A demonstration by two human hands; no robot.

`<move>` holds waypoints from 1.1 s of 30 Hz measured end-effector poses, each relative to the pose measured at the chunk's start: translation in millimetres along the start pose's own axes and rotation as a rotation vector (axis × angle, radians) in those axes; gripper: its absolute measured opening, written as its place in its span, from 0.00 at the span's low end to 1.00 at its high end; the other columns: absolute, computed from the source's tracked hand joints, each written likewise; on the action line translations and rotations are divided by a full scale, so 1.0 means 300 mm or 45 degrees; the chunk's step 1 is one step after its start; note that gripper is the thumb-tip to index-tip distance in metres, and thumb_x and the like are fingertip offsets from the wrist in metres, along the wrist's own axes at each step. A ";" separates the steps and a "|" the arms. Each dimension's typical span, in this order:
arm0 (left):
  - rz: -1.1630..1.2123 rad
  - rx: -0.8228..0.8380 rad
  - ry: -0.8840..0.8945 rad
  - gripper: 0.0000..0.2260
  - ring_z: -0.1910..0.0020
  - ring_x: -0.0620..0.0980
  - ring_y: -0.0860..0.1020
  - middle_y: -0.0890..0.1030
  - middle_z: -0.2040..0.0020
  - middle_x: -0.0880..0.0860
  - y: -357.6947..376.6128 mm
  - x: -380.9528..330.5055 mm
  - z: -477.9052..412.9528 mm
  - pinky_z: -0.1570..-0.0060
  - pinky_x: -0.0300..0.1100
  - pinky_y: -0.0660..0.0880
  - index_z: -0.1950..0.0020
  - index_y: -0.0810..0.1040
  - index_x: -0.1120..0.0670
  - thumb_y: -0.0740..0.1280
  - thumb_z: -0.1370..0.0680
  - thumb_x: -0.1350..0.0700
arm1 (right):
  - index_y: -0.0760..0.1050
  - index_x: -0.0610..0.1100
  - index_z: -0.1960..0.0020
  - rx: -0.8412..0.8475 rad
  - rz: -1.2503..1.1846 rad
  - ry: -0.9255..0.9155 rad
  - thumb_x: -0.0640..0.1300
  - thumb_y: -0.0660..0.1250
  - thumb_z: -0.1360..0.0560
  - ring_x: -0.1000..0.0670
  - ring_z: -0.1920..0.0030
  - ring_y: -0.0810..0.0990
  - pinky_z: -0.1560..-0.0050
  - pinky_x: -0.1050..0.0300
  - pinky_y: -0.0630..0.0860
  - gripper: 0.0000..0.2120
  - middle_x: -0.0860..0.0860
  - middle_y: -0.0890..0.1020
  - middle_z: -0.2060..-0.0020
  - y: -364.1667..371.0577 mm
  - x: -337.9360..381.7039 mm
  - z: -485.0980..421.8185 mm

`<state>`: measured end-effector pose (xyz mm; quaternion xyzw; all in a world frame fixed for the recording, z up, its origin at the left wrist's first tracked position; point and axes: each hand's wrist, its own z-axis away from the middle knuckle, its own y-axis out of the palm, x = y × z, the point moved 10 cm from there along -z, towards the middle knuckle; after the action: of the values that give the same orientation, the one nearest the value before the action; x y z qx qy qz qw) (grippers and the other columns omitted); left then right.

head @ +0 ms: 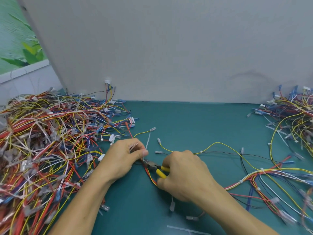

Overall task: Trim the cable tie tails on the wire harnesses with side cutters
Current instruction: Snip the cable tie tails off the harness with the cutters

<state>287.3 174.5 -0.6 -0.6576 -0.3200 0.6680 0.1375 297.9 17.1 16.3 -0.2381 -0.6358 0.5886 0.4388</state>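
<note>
1. The right hand (pixel 183 173) has its fingers curled round the yellow handles of the side cutters (pixel 160 172). The dark cutter head points up and left, toward the other hand. I cannot tell whether the blades are parted or closed.
2. The left hand (pixel 123 156) pinches the work between thumb and fingers, right where the cutter nose ends. A few thin pale strips also poke out between its fingers, probably loose offcuts.
3. The cable tie tail (pixel 147 141) rises from that pinch, a white strip running up and slightly right toward the far edge of the green mat (pixel 194 124). Its long axis lies roughly crosswise to the cutter head, which sits at its lower end.
4. The harness (pixel 152 179) being worked, red and yellow wires, runs from the pinch down under the right hand near the mat's middle.
5. The deciding relation, as I judge it, is that the tail's base lies just up and left of the blades. The right hand is the nearer one for the cut, and the left hand only steadies.
6. A large pile of harnesses (pixel 42 141) covers the mat's left side. A smaller pile (pixel 294 119) sits at the far right corner.
7. A grey board (pixel 169 48) stands along the far edge.
</note>
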 end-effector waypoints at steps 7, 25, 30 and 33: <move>-0.012 -0.017 -0.003 0.07 0.71 0.38 0.70 0.77 0.71 0.42 -0.002 -0.006 0.002 0.67 0.32 0.66 0.63 0.79 0.52 0.72 0.26 0.55 | 0.67 0.46 0.63 -0.030 0.059 -0.052 0.51 0.65 0.30 0.44 0.66 0.66 0.73 0.59 0.56 0.11 0.50 0.65 0.68 -0.011 0.025 0.008; -0.024 -0.029 -0.049 0.06 0.69 0.43 0.72 0.81 0.65 0.50 -0.009 -0.005 0.014 0.64 0.37 0.69 0.64 0.80 0.52 0.73 0.27 0.55 | 0.65 0.46 0.60 -0.039 0.162 -0.180 0.47 0.63 0.26 0.41 0.60 0.65 0.67 0.56 0.59 0.08 0.48 0.66 0.62 0.001 0.073 0.011; -0.026 -0.024 -0.049 0.06 0.68 0.44 0.73 0.81 0.66 0.49 -0.009 -0.003 0.014 0.61 0.42 0.71 0.64 0.80 0.51 0.73 0.27 0.55 | 0.58 0.46 0.67 -0.046 0.161 -0.195 0.48 0.63 0.27 0.41 0.62 0.64 0.72 0.59 0.52 0.17 0.49 0.60 0.68 0.003 0.073 0.009; -0.021 -0.019 -0.054 0.06 0.67 0.45 0.74 0.81 0.66 0.49 -0.008 0.002 0.014 0.59 0.44 0.72 0.64 0.80 0.51 0.73 0.27 0.54 | 0.58 0.46 0.67 -0.057 0.148 -0.209 0.49 0.64 0.27 0.41 0.62 0.64 0.72 0.59 0.52 0.17 0.49 0.61 0.68 0.005 0.067 0.013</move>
<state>282.6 175.6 0.1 -0.6416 -0.3333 0.6783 0.1315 284.1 31.8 20.8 -0.2352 -0.6678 0.6163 0.3449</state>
